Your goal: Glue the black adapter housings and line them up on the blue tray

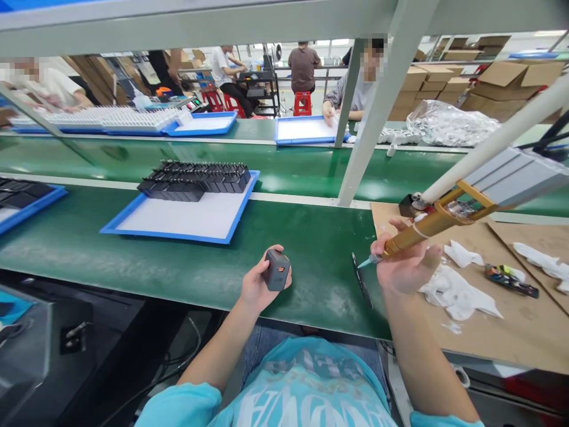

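Note:
My left hand is closed round a small black charger, a block with an orange port on the face toward me. It is held over the green table, away from the tray. On the right, my right hand loosely grips a gold-coloured glue dispenser, its fingers behind the barrel and its thumb sticking out. The dispenser's light-blue nozzle points down left, near a thin dark strip on the table. A blue-rimmed tray holds rows of black chargers with pins upward.
Another tray of black blocks lies far left. Crumpled white wipes and a dark, multicoloured item rest on cardboard at right. A slanted metal post rises ahead. Beyond the belt, co-workers sit by trays and boxes.

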